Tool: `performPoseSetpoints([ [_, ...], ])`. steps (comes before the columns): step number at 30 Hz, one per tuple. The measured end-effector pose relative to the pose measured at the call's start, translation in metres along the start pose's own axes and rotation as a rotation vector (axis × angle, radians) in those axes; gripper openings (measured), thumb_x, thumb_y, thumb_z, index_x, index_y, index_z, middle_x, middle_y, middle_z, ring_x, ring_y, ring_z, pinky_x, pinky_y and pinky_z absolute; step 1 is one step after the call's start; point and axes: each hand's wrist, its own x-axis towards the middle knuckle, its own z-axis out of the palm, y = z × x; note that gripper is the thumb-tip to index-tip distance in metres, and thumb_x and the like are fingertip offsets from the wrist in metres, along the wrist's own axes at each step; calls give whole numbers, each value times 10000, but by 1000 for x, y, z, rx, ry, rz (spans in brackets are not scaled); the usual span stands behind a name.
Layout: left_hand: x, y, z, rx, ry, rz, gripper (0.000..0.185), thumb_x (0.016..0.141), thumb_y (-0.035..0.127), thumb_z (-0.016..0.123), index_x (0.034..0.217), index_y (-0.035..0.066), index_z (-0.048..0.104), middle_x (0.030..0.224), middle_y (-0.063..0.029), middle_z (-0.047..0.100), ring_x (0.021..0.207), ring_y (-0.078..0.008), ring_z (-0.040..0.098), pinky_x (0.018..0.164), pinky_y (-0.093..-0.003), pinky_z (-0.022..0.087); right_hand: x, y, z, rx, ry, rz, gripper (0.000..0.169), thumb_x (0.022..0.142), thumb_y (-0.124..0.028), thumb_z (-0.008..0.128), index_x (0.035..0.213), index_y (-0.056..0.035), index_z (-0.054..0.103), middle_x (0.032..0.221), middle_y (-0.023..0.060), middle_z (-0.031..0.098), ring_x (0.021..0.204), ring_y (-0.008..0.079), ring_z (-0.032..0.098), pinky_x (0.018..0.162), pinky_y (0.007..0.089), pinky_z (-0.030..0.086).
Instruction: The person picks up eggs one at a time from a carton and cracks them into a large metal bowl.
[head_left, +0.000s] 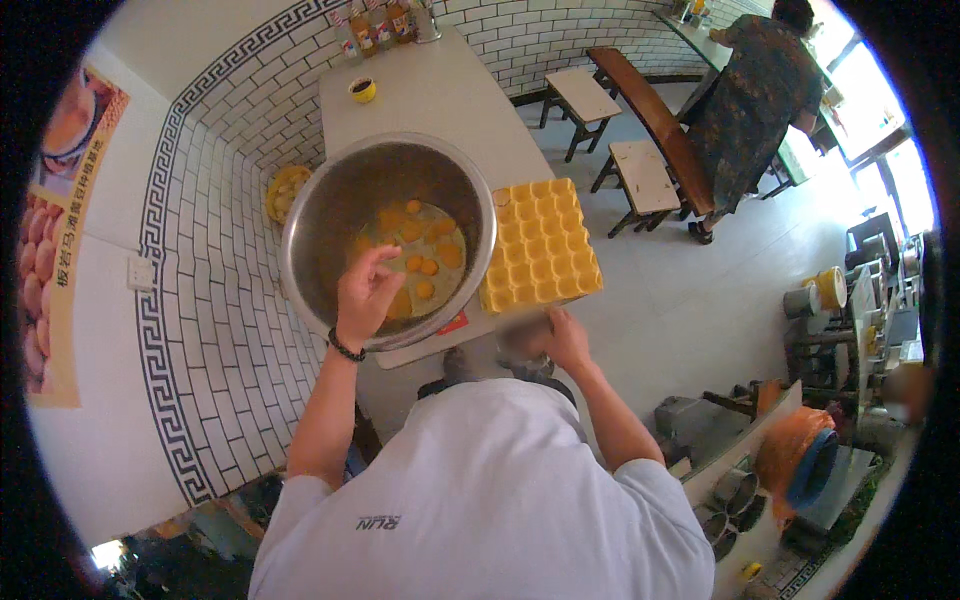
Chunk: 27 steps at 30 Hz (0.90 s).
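Note:
A large stainless steel pot (298, 251) stands on the white table (420, 90), with raw eggs (425, 289) pooled in its bottom, several yolks whole and round. My left hand (367, 289), with a dark beaded bracelet at the wrist, is over the near left part of the pot. Its fingers are bent and apart from the thumb, with nothing seen between them. Right of the pot lies a yellow egg tray (540, 244) whose cups show no eggs. My right hand (568, 341) is at the tray's near edge, fingers bent; a blurred patch beside it hides its grasp.
A small yellow cup (363, 90) and several bottles (365, 34) stand farther back on the table. Beside the pot, by the wall, is a yellow basket (285, 193). Stools (643, 178) and a long wooden bench (652, 124) are to the right, near another person (757, 112).

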Motion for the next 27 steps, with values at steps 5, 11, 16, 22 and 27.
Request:
performPoseSetpoints([
  [5, -26, 7, -15, 64, 24, -108, 343, 903, 57, 680, 1239, 28, 616, 996, 3, 671, 783, -44, 596, 709, -207, 492, 92, -46, 1, -79, 92, -233, 400, 797, -145, 663, 1182, -51, 610, 1175, 161, 633, 1074, 398, 592, 888, 477, 512],
  [11, -65, 15, -30, 179, 94, -146, 367, 881, 107, 712, 1234, 49, 630, 820, -21, 679, 742, -75, 636, 674, -240, 525, 195, -77, 26, -492, -137, -371, 475, 835, -196, 627, 1297, -97, 586, 1304, 112, 601, 1257, 315, 499, 988, 423, 475],
  [16, -111, 29, -51, 389, 229, -163, 392, 873, 148, 730, 1246, 73, 637, 845, -21, 707, 756, -100, 658, 699, -281, 538, 221, -108, 49, -471, -366, -317, 449, 922, -267, 564, 1333, -86, 558, 1376, 86, 560, 1290, 285, 466, 1024, 434, 448],
  [22, -116, -9, -44, 266, 276, -115, 419, 851, 230, 762, 1221, 74, 643, 1010, -92, 693, 704, -181, 654, 672, -333, 543, 253, -54, 75, -538, -210, -249, 395, 920, -269, 592, 1262, -72, 593, 1304, 83, 590, 1203, 253, 508, 982, 399, 471],
  [27, -123, -2, -41, 311, 316, -149, 459, 847, 246, 770, 1235, 47, 630, 1029, -123, 671, 764, -204, 666, 656, -347, 547, 273, -38, 94, -411, -137, -245, 355, 918, -271, 616, 1204, -61, 621, 1244, 80, 616, 1130, 227, 543, 946, 369, 489],
])
